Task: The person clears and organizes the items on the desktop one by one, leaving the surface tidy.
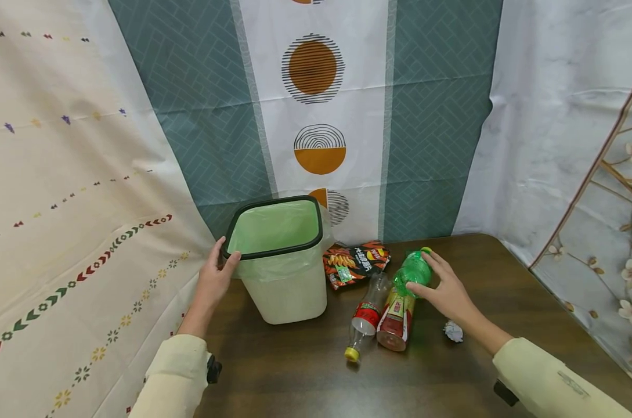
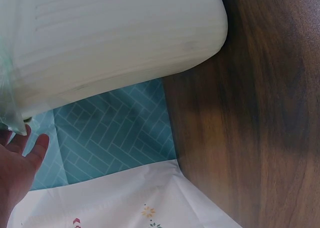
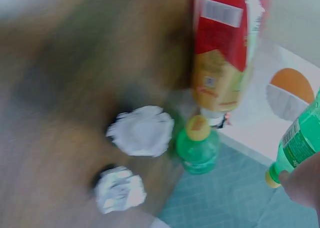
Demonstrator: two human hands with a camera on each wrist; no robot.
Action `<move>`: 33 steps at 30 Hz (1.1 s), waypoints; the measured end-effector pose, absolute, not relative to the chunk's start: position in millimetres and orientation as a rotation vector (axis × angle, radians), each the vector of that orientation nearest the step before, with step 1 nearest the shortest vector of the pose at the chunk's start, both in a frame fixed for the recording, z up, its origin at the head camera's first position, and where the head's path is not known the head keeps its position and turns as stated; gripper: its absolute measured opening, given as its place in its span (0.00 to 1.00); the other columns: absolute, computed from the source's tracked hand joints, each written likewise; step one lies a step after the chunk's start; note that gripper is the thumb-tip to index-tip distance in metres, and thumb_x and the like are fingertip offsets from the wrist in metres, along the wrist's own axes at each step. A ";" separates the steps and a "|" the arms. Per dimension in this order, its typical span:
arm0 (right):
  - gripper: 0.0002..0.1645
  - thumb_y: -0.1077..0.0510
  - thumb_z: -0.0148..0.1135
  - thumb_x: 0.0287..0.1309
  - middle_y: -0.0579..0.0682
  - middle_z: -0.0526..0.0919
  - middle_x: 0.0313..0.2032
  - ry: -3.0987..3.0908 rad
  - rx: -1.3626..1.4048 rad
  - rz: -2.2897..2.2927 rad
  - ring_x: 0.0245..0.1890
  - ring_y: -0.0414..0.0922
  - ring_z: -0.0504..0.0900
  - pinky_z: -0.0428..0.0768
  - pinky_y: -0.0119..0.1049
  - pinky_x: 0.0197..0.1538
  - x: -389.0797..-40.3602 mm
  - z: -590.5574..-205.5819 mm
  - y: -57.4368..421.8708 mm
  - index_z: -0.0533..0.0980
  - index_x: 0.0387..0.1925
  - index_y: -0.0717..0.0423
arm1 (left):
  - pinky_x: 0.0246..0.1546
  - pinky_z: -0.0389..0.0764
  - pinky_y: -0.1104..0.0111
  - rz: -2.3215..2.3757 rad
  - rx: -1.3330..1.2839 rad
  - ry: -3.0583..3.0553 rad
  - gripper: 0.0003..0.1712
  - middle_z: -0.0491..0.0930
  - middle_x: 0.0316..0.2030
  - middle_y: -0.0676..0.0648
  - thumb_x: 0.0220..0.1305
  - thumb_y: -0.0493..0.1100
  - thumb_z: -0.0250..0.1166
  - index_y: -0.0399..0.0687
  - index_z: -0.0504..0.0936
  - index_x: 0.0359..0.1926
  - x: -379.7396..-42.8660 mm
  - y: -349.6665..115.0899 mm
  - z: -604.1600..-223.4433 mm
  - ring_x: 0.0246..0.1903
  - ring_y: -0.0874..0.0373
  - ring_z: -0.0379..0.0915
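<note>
A: State of left grip point(image 1: 215, 277)?
B: Clasping the bin point(image 1: 289, 290) at its near-left rim corner.
A: State of right grip point(image 1: 448, 292)?
B: Grasping the green bottle point(image 1: 412, 271), overlapping the red-and-gold bottle point(image 1: 396, 325) in the head view.
A: Also on counter point(image 1: 274, 371)?
B: Laid beside the red-and-gold bottle: clear bottle point(image 1: 367, 316). Farther back, near the bin: snack packet point(image 1: 357, 263). To the right: crumpled paper point(image 1: 454, 331).

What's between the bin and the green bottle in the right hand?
In the head view, the snack bag and yellow-capped clear bottle lie between the bin and that green bottle.
</note>
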State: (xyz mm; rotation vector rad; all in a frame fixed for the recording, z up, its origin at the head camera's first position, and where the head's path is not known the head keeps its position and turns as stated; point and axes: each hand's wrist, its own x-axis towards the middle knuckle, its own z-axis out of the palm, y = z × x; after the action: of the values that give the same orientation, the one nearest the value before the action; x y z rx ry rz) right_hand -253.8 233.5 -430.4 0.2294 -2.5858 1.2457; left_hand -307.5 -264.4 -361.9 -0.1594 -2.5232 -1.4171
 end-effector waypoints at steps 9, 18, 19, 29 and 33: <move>0.53 0.39 0.66 0.60 0.58 0.46 0.77 -2.501 0.246 1.343 0.71 0.65 0.54 0.64 0.65 0.63 -271.2 -400.6 206.3 0.53 0.77 0.54 | 0.67 0.60 0.48 -1.417 -0.165 -2.513 0.43 0.51 0.75 0.38 0.73 0.62 0.53 0.55 0.47 0.80 -309.0 -263.0 -362.3 0.71 0.42 0.53; 0.54 0.38 0.67 0.57 0.54 0.46 0.77 -2.424 0.294 1.423 0.74 0.59 0.51 0.61 0.62 0.67 -287.8 -363.7 169.3 0.54 0.78 0.49 | 0.67 0.60 0.48 -1.414 -0.156 -2.508 0.43 0.51 0.75 0.37 0.73 0.62 0.53 0.56 0.47 0.80 -309.3 -263.8 -363.1 0.71 0.42 0.53; 0.54 0.37 0.67 0.57 0.53 0.46 0.77 -2.413 0.300 1.432 0.74 0.59 0.51 0.62 0.62 0.66 -289.8 -359.6 165.0 0.54 0.78 0.49 | 0.68 0.60 0.49 -1.416 -0.158 -2.507 0.43 0.51 0.75 0.37 0.73 0.62 0.53 0.56 0.47 0.80 -309.4 -263.9 -363.2 0.71 0.42 0.53; 0.56 0.33 0.66 0.55 0.51 0.44 0.77 -2.307 0.409 1.525 0.76 0.55 0.46 0.56 0.63 0.68 -304.9 -316.0 112.2 0.53 0.78 0.46 | 0.67 0.61 0.49 -1.419 -0.146 -2.504 0.43 0.55 0.74 0.37 0.72 0.62 0.54 0.54 0.48 0.79 -309.4 -264.7 -363.7 0.69 0.41 0.57; 0.57 0.31 0.66 0.53 0.52 0.44 0.78 -2.296 0.438 1.534 0.76 0.56 0.46 0.57 0.63 0.68 -309.5 -303.4 91.5 0.54 0.78 0.44 | 0.67 0.61 0.49 -1.423 -0.148 -2.504 0.43 0.55 0.74 0.37 0.73 0.62 0.54 0.54 0.48 0.79 -309.3 -264.7 -363.4 0.69 0.41 0.57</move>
State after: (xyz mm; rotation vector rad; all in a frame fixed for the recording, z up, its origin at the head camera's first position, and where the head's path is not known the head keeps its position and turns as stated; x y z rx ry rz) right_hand -309.5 91.5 -303.4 0.4378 -2.2962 1.5344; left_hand -309.3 -264.7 -363.4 -0.1484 -2.5036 -1.4226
